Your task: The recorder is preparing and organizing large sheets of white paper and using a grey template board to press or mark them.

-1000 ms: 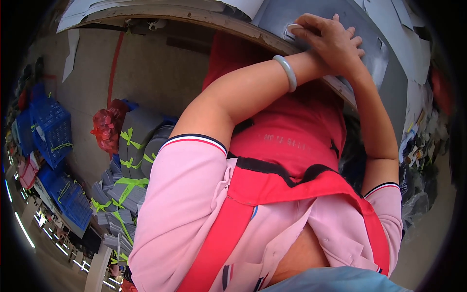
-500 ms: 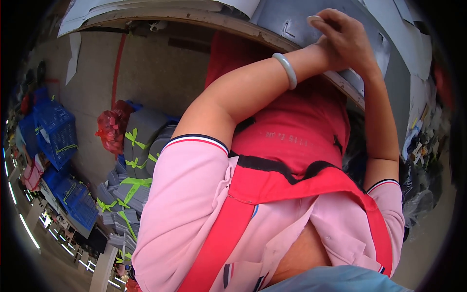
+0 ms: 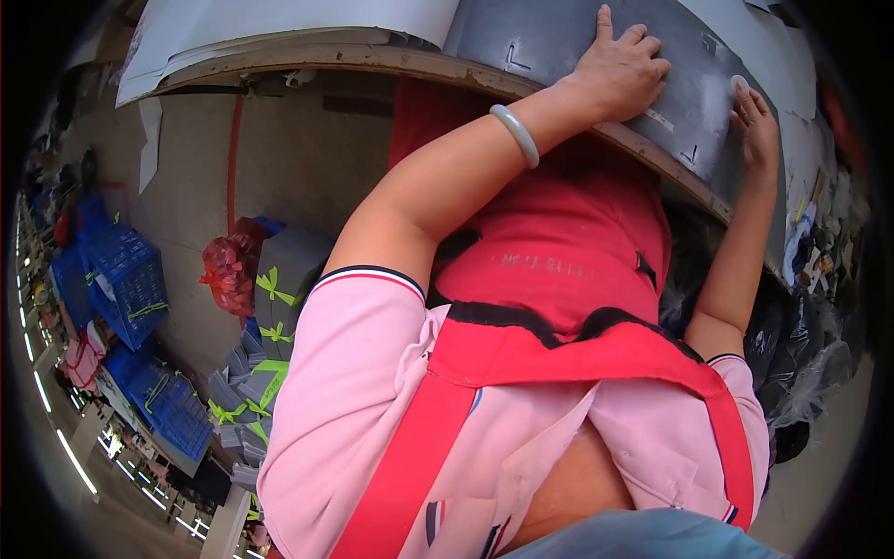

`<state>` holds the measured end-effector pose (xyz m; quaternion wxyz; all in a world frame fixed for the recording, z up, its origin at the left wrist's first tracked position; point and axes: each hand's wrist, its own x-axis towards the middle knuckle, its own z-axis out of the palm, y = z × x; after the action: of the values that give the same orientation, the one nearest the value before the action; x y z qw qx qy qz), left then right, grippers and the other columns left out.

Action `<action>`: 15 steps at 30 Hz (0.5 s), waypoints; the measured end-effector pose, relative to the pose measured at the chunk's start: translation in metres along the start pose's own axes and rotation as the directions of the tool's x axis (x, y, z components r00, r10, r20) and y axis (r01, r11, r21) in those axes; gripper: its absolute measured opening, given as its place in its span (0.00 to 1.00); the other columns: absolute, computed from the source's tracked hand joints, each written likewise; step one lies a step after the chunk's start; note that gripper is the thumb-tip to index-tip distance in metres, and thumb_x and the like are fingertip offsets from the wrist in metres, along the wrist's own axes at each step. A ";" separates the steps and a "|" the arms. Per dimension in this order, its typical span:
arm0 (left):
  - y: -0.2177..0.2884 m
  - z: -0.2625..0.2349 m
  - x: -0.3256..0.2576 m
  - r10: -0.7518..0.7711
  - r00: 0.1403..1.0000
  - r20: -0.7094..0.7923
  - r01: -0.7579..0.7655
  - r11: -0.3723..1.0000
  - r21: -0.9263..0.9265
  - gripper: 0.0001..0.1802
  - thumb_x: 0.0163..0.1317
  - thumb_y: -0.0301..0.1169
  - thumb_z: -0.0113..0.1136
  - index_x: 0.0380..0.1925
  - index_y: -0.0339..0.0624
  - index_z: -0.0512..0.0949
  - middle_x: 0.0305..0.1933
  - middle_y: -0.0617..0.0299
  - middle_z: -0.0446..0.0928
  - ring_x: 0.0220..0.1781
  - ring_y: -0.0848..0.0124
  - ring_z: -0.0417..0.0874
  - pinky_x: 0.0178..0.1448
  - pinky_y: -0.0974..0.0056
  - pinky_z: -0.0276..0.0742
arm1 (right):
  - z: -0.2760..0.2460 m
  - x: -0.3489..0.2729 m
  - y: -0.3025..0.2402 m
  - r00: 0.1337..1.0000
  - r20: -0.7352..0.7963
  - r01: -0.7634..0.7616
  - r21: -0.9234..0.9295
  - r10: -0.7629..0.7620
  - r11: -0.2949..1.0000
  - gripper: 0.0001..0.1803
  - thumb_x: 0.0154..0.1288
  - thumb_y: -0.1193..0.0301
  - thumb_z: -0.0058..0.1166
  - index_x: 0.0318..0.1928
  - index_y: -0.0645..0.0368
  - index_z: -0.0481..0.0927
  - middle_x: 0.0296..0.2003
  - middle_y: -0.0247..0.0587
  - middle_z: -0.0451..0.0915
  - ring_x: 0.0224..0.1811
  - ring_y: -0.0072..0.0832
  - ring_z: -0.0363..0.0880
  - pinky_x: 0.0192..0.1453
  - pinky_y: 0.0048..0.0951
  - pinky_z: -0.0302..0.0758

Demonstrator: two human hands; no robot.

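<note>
My left hand [image 3: 622, 73] lies on a dark grey sheet [image 3: 559, 35] at the bench edge, with its fingers spread over the surface. The sheet has black L-shaped corner marks, a small pale strip and whitish smears. A pale bangle [image 3: 515, 134] circles my left wrist. Beside the sheet's right side, my right hand [image 3: 756, 130] is partly curled, its fingertips closed on a small whitish rounded piece [image 3: 740, 85]. What exactly that piece is I cannot make out.
White sheets [image 3: 279, 28] are stacked on the bench at the left; more pale sheets [image 3: 792, 65] lie right. Grey bundles tied with green strips [image 3: 270, 368], a red bag [image 3: 233, 265] and blue crates [image 3: 126, 279] stand on the left floor. Dark plastic bags [image 3: 792, 340] lie right.
My hands, close together and overlapping before, are now apart. The left one has opened flat onto the grey sheet; the right one has moved right and down with the whitish piece.
</note>
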<state>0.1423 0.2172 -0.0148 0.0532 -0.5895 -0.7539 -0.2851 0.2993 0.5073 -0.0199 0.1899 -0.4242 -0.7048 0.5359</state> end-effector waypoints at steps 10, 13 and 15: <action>0.038 0.005 -0.049 0.217 0.955 -0.200 -0.281 0.880 -0.382 0.07 0.60 0.29 0.63 0.38 0.48 0.83 0.39 0.62 0.78 0.43 0.60 0.80 0.47 0.57 0.77 | 0.033 -0.009 0.003 0.985 0.087 0.116 0.291 -0.147 0.950 0.12 0.67 0.63 0.66 0.47 0.55 0.85 0.38 0.27 0.84 0.37 0.14 0.80 0.42 0.17 0.76; 0.015 -0.021 -0.060 0.193 0.979 -0.063 -0.201 0.967 -0.154 0.10 0.57 0.32 0.68 0.40 0.48 0.84 0.43 0.61 0.79 0.45 0.60 0.80 0.50 0.55 0.76 | 0.017 0.022 0.024 0.985 -0.018 0.172 0.251 -0.173 0.953 0.18 0.67 0.59 0.67 0.51 0.56 0.85 0.42 0.27 0.84 0.41 0.15 0.81 0.45 0.17 0.77; -0.012 -0.032 -0.057 0.114 0.992 0.048 -0.108 0.986 -0.124 0.13 0.55 0.34 0.71 0.41 0.47 0.86 0.46 0.60 0.80 0.48 0.58 0.80 0.53 0.55 0.76 | 0.008 0.041 0.039 0.986 0.013 0.158 0.263 -0.167 0.952 0.18 0.67 0.59 0.67 0.51 0.56 0.84 0.41 0.28 0.84 0.41 0.15 0.81 0.45 0.17 0.78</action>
<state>0.1402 0.1508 -0.0162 0.0123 -0.6404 -0.7023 -0.3108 0.2859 0.5378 -0.0656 0.2753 -0.3266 -0.6639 0.6138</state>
